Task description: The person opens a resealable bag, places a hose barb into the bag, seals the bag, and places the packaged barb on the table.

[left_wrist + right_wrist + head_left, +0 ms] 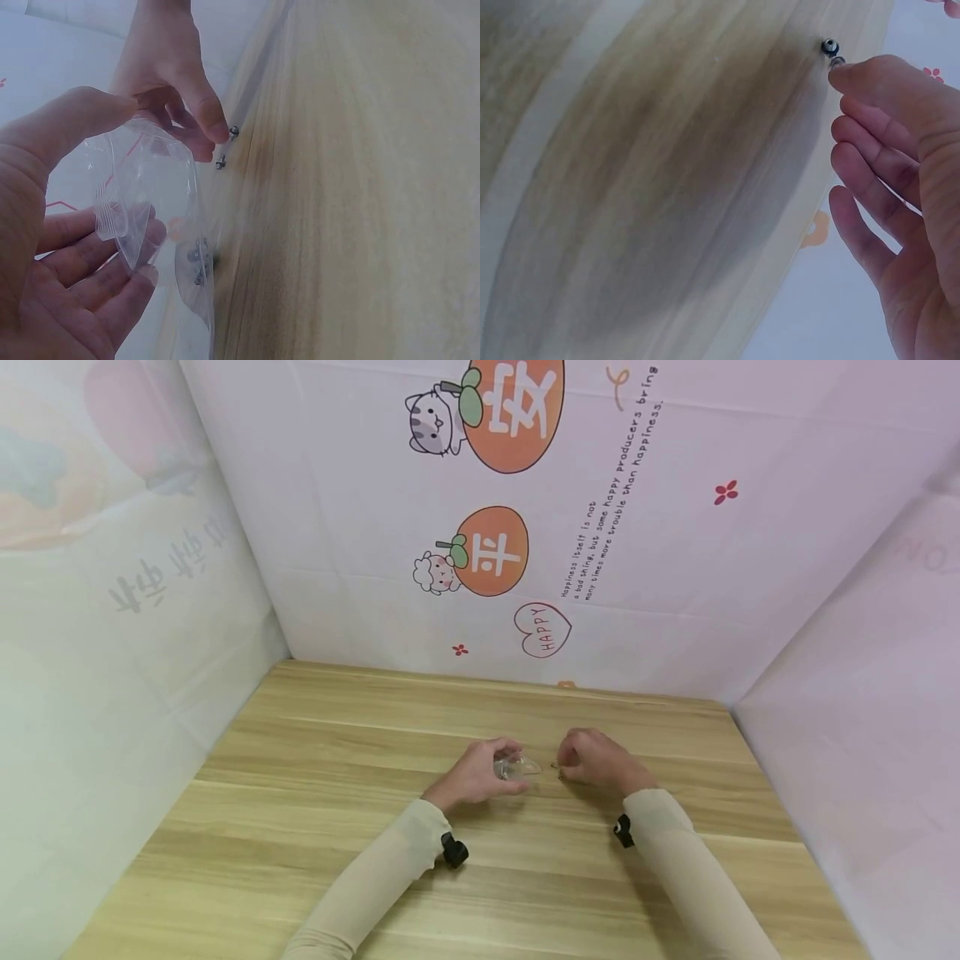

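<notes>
- Two small metal parts (220, 161) lie on the table (240, 818), right of its middle and toward the far edge, between the hands.
- They are just left of the right hand (598, 762), the nearer one, by its thumb tip; their long axis is too small to read.
- Right hand: thumb next to one part, fingers bent; I cannot tell whether it grips.
- Left hand (478, 773): curled round a clear bag (166, 180), thumb on one side and fingers on the other, left of the parts.
- Count: one bag, two loose parts; more pieces (198, 259) show inside the bag, too bunched to count.
</notes>
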The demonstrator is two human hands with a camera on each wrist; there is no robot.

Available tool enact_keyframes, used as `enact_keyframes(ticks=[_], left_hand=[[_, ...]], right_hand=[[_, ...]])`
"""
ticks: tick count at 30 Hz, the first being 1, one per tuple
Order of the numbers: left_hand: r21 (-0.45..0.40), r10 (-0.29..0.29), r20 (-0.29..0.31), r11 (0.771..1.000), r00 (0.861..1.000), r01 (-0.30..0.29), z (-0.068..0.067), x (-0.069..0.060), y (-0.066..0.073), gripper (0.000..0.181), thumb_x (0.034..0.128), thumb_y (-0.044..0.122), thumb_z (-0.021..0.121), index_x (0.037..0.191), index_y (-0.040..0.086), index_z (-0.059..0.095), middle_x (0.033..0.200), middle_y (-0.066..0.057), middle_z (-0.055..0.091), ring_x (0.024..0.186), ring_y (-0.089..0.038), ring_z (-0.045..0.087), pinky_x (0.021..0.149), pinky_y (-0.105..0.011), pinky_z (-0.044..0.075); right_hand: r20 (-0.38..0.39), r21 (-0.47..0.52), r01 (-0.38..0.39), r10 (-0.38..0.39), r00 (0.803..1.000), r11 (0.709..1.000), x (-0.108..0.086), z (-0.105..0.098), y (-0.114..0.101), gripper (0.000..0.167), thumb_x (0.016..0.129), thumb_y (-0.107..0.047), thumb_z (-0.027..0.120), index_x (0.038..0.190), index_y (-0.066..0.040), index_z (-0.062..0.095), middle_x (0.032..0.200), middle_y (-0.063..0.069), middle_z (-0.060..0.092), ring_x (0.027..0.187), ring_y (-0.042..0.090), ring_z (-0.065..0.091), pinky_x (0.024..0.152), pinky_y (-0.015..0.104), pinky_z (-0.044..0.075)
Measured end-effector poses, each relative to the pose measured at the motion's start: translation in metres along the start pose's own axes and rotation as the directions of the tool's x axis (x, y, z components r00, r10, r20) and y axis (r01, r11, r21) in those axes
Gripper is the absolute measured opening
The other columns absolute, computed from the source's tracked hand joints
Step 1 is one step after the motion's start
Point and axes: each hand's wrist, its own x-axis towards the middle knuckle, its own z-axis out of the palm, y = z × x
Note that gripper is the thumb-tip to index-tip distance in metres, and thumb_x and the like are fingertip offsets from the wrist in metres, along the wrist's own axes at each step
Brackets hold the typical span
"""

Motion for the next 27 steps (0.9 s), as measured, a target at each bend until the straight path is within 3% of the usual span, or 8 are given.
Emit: enact_keyframes(ticks=[8, 18, 27], left_hand=[[-0.012, -0.003, 0.004, 1.000, 1.000, 0.003, -0.002, -0.001, 0.000, 0.069, 0.0878, 0.030, 0.088, 0.146, 0.006, 0.059, 0.138, -0.007, 0.070, 0.132, -0.025, 0.063, 0.115, -0.042, 0.051], [-0.026, 0.005, -0.006, 1.000, 1.000, -0.005, -0.002, -0.002, 0.000, 0.068, 0.0874, 0.029, 0.088, 0.145, 0.005, 0.060, 0.136, -0.008, 0.070, 0.131, -0.025, 0.064, 0.114, -0.044, 0.052], [-0.010, 0.013, -0.007, 1.000, 1.000, -0.013, -0.001, 0.000, -0.002, 0.068, 0.0866, 0.030, 0.089, 0.144, 0.004, 0.061, 0.134, -0.007, 0.071, 0.129, -0.024, 0.065, 0.113, -0.041, 0.053]], right_hand=[[-0.035, -0.028, 0.106, -0.107, 0.994, 0.994, 0.006, 0.005, -0.002, 0.007, 0.094, -0.013, 0.079, 0.099, -0.008, 0.081, 0.099, 0.003, 0.075, 0.095, 0.018, 0.071, 0.086, 0.040, 0.063], [-0.068, -0.033, 0.137, -0.139, 0.988, 0.990, 0.009, 0.012, 0.001, 0.006, 0.095, -0.007, 0.077, 0.095, -0.010, 0.083, 0.093, 0.000, 0.074, 0.086, 0.010, 0.067, 0.076, 0.029, 0.061], [-0.091, -0.047, 0.103, -0.107, 0.990, 0.994, 0.008, 0.011, -0.001, 0.003, 0.092, -0.010, 0.079, 0.091, -0.011, 0.081, 0.094, -0.002, 0.074, 0.089, 0.011, 0.068, 0.082, 0.033, 0.062]])
